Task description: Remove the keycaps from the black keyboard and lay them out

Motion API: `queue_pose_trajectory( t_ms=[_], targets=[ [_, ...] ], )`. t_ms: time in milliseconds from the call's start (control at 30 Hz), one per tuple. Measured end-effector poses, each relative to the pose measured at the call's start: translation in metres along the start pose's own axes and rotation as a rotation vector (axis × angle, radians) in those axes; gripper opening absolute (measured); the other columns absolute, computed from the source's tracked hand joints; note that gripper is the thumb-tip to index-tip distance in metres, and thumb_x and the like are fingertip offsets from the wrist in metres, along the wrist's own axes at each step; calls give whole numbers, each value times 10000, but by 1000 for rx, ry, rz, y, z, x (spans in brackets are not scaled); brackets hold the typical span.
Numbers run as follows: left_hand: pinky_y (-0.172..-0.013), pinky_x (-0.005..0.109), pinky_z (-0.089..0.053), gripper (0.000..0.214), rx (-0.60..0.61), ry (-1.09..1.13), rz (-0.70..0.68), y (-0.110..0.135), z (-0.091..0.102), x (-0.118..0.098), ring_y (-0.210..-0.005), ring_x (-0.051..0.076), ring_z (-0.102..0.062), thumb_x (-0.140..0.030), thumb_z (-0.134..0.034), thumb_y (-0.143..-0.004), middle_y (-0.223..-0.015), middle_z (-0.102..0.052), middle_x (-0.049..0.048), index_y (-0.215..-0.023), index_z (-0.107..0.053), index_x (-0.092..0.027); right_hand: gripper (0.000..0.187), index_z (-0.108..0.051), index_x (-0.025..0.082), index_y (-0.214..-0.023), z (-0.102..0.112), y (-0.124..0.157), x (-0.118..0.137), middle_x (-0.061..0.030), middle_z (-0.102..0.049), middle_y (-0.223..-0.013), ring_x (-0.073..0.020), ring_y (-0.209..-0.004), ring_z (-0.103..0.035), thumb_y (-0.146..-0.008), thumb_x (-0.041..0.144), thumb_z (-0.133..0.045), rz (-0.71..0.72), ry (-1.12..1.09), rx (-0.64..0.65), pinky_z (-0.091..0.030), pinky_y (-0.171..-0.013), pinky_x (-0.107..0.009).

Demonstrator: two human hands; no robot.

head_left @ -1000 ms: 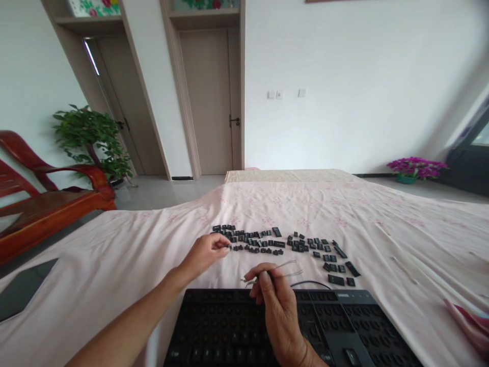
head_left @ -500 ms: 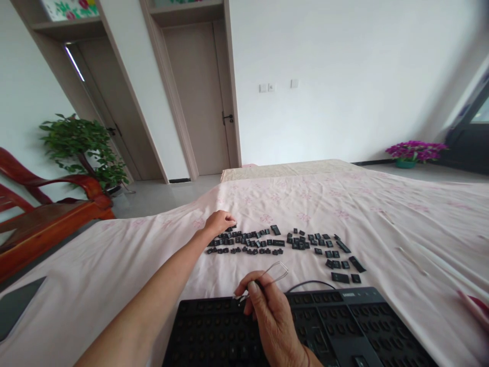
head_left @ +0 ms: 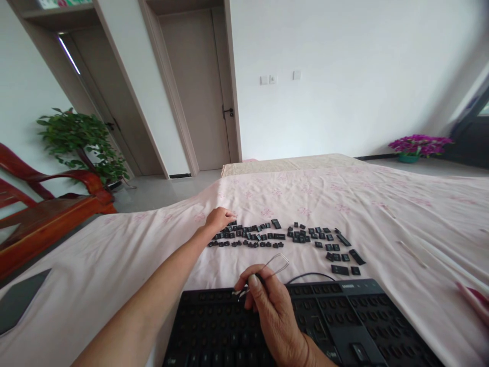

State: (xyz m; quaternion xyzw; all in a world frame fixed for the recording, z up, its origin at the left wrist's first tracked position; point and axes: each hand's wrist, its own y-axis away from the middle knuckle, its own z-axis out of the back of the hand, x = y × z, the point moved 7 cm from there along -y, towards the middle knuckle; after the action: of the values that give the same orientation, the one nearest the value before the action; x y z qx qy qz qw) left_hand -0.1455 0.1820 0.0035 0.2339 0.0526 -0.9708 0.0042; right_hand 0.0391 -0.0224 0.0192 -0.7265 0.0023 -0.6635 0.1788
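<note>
Far out on the cloth, my left hand (head_left: 220,219) is closed, its fingertips together at a dark keycap (head_left: 233,223) at the left end of the loose keycaps (head_left: 244,234). Whether the fingers lift it or press it down is hidden. My right hand (head_left: 269,298) grips a wire keycap puller (head_left: 280,262), its wire loop pointing up and away. Below that hand lies a black keyboard (head_left: 208,321). Most of its key positions are bare, with some keycaps still fitted near the front, and the right hand covers part of it.
A pink flowered cloth (head_left: 153,244) lies under everything. More keycaps (head_left: 336,248) lie in groups to the right. The keyboard cable (head_left: 311,274) curves behind the keyboard. A dark flat device (head_left: 23,300) rests at the left, and cotton swabs (head_left: 412,254) lie at the right. A wooden chair (head_left: 57,204) stands left.
The view has tilted slightly down, so the scene sits a little higher in the frame. Both hands keep nearly the same place and grip.
</note>
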Motion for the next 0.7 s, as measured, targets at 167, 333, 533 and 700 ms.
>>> queue_pose_trajectory(
  t_ms=[167,333,533,700],
  targets=[
    [-841,259,-460,339,-50,91,-14,44,26,-13,-1007,203,-646,-430,-541,-855,-1073,-729,32,-1051,-732,-231,246,-575,189,-930,-1,1,3,-15,-657,-797,-96,-566,-501,-975,383,-430,-31,-30,54,-407,-539,-215],
    [-898,259,-451,253,96,360,-307,135,47,-51,-959,187,-645,-338,-589,-837,-1007,-732,24,-982,-754,-213,313,-595,178,-887,-15,6,12,-20,-651,-790,-100,-563,-492,-988,392,-390,-32,52,260,-410,-550,-223],
    [-861,266,-450,189,329,380,-330,207,39,-43,-902,180,-629,-327,-654,-802,-932,-707,19,-927,-760,-233,385,-642,179,-829,-24,17,28,-3,-576,-669,-119,-567,-493,-995,381,-360,92,206,392,-417,-567,-239],
    [-858,255,-407,142,389,328,-465,232,29,-44,-879,156,-605,-367,-697,-780,-897,-689,-13,-865,-750,-267,338,-627,194,-850,-36,24,29,-25,-632,-778,-142,-701,-579,-998,318,-350,180,330,558,-457,-698,-266]
  ],
)
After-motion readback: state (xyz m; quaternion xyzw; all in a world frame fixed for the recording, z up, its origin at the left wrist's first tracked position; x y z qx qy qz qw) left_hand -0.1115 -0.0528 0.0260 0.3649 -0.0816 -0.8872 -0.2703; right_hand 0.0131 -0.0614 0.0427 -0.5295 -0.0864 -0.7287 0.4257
